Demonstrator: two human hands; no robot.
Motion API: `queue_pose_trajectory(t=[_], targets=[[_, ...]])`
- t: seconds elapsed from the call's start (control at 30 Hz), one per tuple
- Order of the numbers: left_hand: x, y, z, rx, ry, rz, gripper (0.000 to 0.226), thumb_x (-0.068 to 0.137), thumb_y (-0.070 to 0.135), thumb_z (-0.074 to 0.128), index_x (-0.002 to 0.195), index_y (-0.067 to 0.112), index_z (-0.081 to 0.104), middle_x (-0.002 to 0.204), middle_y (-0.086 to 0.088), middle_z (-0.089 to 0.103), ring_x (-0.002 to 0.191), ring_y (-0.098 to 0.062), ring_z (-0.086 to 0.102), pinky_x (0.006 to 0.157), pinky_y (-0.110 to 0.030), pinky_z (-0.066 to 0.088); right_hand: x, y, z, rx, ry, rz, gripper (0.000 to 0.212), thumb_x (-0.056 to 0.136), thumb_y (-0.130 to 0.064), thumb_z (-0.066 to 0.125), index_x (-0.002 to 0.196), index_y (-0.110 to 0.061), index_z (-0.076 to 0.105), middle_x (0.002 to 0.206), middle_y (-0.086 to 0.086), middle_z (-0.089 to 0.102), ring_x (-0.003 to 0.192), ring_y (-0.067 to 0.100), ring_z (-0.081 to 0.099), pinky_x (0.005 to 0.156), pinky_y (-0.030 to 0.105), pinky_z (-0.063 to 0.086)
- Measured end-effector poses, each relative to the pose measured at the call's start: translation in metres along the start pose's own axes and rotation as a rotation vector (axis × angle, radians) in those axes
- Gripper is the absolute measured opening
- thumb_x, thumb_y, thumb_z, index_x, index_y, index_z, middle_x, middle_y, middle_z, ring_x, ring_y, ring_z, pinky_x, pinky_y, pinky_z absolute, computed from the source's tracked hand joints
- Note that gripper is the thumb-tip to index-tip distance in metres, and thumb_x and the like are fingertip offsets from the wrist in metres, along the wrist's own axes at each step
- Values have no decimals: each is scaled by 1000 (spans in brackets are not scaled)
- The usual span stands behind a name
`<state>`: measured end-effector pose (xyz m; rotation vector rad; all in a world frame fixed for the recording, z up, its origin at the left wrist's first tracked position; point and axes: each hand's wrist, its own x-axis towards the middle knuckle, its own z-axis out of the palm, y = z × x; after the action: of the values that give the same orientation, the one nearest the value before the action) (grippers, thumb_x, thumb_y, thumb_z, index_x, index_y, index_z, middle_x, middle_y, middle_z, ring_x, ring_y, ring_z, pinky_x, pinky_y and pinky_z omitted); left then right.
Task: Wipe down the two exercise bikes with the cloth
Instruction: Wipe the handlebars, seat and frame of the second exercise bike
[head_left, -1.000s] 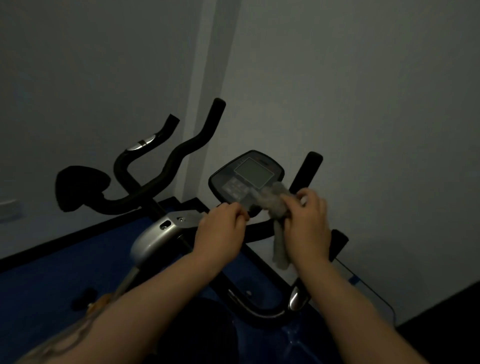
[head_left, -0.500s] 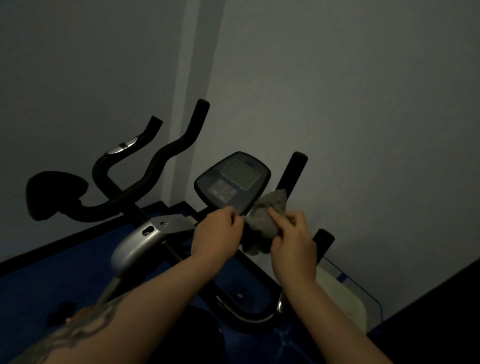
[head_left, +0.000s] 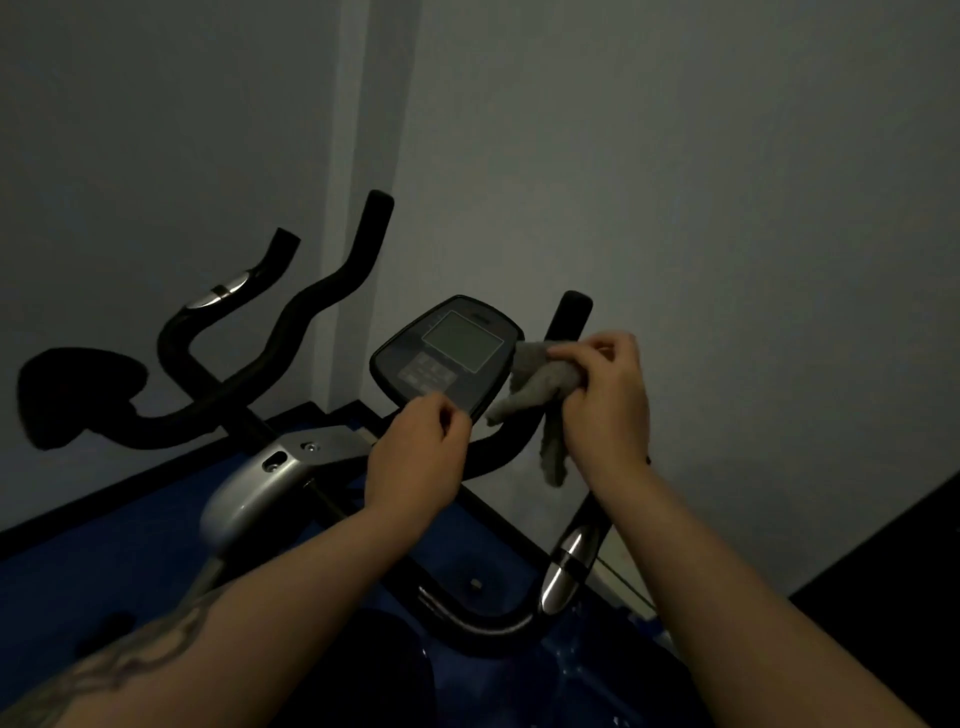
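Note:
The near exercise bike has a black console (head_left: 447, 353) with a grey screen and black handlebars (head_left: 566, 566). My right hand (head_left: 605, 400) grips a grey cloth (head_left: 540, 389) bunched against the console's right edge, with a tail of cloth hanging down. Just below the console's lower edge, my left hand (head_left: 421, 457) has its fingers curled; whether it holds anything I cannot tell. The second bike's black handlebars (head_left: 291, 322) and dark pad (head_left: 78, 389) stand to the left.
A grey wall with a corner column (head_left: 374, 130) rises close behind both bikes. Blue floor matting (head_left: 104, 545) lies below. A silver frame housing (head_left: 249, 488) sits left of my left forearm. A dark object (head_left: 883, 561) fills the lower right.
My right hand has lifted the cloth from below the console up to its right edge. My left hand has stayed near the console's lower edge.

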<state>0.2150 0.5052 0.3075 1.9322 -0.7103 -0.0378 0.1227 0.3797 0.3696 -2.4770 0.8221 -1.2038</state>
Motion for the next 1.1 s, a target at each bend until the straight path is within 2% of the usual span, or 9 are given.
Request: queue_pose_trajectory(t=[0.1,0.17,0.23,0.4,0.57,0.73,0.93,1.0,1.1], targets=[[-1,-3,0,12,12,2,24,96,33,43,82,19,57,83,4,55,72,-9,53,65,-36,44,-32,-7,22,-87,-45,-47,20,89,-7,56,103,-19,63,102,-18,42,94,2,47,58,10,38],[1,-5,0,-3,20,-5,26,97,32,43,82,17,58,84,3,55,72,-8,52,64,-34,42,-51,-6,26,-153,-148,-188,23,83,-2,61,100,-17,67,104,-4,46,95,12,44,54,18,35],[3,-4,1,1,18,3,27,98,32,42,81,17,58,83,3,54,72,-8,52,63,-34,43,-23,-2,10,-158,-203,-202,16,89,-9,56,100,-16,65,99,-7,42,85,5,42,56,11,36],[2,-4,3,12,22,4,30,97,29,43,77,12,58,80,1,56,69,-10,53,61,-34,43,28,-1,-8,-93,73,-119,13,95,-19,50,104,-19,61,96,-17,38,82,-10,40,64,5,34],[3,-5,4,19,30,24,30,96,29,43,75,13,56,77,0,55,68,-12,53,60,-36,43,-19,12,14,-171,-191,-246,23,92,-11,55,110,-19,66,104,-1,42,90,4,34,65,22,36],[0,-1,3,57,13,47,30,96,28,43,73,13,55,74,1,56,65,-13,53,58,-35,43,36,-5,-19,-144,64,-228,34,89,-4,55,117,-18,67,116,6,45,106,17,41,75,25,39],[-1,-2,-1,-84,80,-22,27,96,24,44,78,12,59,76,-1,59,67,-16,56,58,-36,43,-28,5,15,-205,-288,-183,38,92,-4,55,124,-22,63,119,3,42,100,9,31,76,21,39],[0,-1,-3,-136,110,-42,26,96,21,45,78,9,60,75,-5,61,67,-19,57,56,-34,41,-4,4,3,-156,-276,-163,36,93,-7,54,121,-26,65,111,-3,39,95,5,29,70,16,32],[1,-1,-3,-206,125,-67,27,95,19,47,76,5,59,72,-14,60,60,-18,51,54,-34,38,5,-6,3,-158,-165,-72,30,93,-11,53,115,-27,66,117,-3,41,100,8,33,69,26,42]])
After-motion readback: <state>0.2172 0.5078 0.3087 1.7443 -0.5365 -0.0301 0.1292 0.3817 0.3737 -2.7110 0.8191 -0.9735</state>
